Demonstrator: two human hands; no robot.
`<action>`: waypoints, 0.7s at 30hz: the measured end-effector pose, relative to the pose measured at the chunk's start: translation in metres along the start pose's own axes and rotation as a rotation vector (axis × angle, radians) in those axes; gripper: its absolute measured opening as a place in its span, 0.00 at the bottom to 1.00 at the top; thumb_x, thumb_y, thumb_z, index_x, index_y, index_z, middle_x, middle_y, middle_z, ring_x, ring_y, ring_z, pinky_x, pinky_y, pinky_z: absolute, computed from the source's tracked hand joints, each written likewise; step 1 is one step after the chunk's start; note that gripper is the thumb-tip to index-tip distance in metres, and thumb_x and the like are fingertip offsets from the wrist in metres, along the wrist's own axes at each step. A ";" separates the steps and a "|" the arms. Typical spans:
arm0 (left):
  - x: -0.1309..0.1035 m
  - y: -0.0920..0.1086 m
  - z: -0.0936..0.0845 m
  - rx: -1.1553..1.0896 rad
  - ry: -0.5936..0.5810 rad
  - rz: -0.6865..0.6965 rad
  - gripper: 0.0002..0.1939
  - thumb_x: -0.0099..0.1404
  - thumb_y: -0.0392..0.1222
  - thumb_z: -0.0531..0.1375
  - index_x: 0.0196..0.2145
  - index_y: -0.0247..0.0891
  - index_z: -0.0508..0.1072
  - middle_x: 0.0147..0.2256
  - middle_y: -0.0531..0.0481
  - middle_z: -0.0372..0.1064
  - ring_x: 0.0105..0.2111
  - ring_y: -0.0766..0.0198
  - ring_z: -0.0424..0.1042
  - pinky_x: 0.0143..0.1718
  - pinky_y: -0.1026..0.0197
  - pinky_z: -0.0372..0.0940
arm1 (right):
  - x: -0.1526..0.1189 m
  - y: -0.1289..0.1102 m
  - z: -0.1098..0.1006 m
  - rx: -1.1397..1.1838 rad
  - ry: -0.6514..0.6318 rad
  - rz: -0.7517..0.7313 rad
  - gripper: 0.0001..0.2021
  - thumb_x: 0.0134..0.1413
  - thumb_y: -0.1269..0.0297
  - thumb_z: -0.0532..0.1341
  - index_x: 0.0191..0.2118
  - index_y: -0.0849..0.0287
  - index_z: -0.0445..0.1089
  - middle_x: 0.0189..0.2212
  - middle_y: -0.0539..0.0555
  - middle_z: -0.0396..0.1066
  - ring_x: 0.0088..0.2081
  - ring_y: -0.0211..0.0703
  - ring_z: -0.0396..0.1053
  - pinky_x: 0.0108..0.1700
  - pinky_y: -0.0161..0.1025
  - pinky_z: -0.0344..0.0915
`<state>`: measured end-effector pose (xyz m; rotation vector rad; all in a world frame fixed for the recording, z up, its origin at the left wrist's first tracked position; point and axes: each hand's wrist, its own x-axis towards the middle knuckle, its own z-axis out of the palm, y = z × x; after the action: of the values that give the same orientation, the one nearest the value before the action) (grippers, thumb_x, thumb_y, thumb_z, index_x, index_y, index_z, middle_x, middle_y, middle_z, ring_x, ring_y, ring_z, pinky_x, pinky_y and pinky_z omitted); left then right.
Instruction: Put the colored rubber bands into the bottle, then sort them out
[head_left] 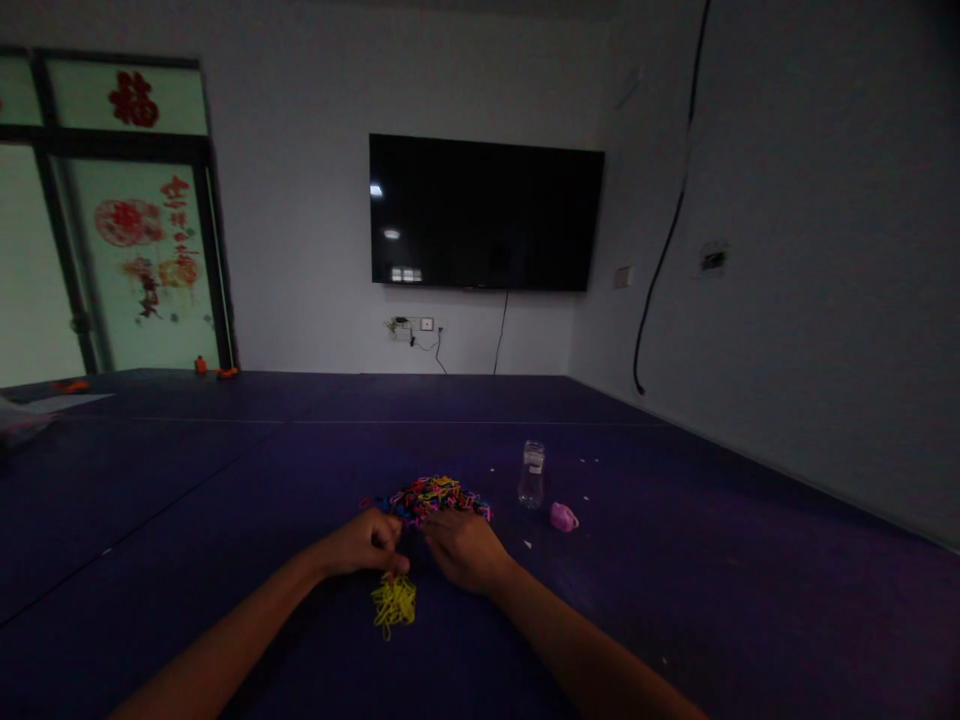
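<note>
A heap of small coloured rubber bands (442,490) lies on the dark purple tabletop. My right hand (469,550) rests at the heap's near edge, palm down, its fingers stretched forward over the bands; the fingertips are partly lost among them. To its left, my left hand (364,545) is closed, with fingers curled and thumb drawn in; what is in it, if anything, is too small to tell. Just below the left thumb sits a smaller bunch of yellow rubber bands (394,602), loosely tangled.
Right of the heap a clear bottle (531,478) stands upright, with a pink lid (562,517) beside it. Small white scraps dot the tabletop (675,560). Orange objects (226,373) lie at the far left edge. A television (487,212) hangs on the wall behind.
</note>
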<state>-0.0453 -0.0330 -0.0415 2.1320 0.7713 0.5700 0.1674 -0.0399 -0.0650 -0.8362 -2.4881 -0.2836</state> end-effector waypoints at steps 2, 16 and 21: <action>0.000 -0.001 0.000 -0.018 -0.003 -0.010 0.25 0.54 0.61 0.59 0.16 0.36 0.73 0.17 0.57 0.52 0.22 0.71 0.53 0.24 0.66 0.50 | 0.000 0.001 0.001 -0.004 -0.002 0.004 0.13 0.59 0.69 0.49 0.43 0.61 0.69 0.39 0.57 0.72 0.40 0.41 0.69 0.41 0.35 0.62; -0.002 0.002 -0.003 -0.120 -0.151 -0.071 0.18 0.52 0.54 0.64 0.20 0.35 0.76 0.17 0.57 0.58 0.19 0.73 0.54 0.21 0.66 0.46 | 0.000 0.001 0.003 -0.020 0.020 0.037 0.12 0.59 0.69 0.49 0.40 0.60 0.69 0.36 0.56 0.72 0.37 0.40 0.69 0.39 0.34 0.61; -0.002 -0.006 0.000 -0.159 -0.115 -0.105 0.18 0.41 0.52 0.70 0.17 0.34 0.72 0.18 0.57 0.61 0.20 0.73 0.57 0.21 0.67 0.50 | 0.001 0.004 0.001 -0.035 0.077 0.252 0.12 0.60 0.69 0.49 0.36 0.59 0.70 0.34 0.55 0.72 0.39 0.41 0.68 0.42 0.35 0.60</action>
<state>-0.0486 -0.0309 -0.0461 1.9476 0.7439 0.4342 0.1691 -0.0361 -0.0650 -1.1188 -2.2825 -0.2659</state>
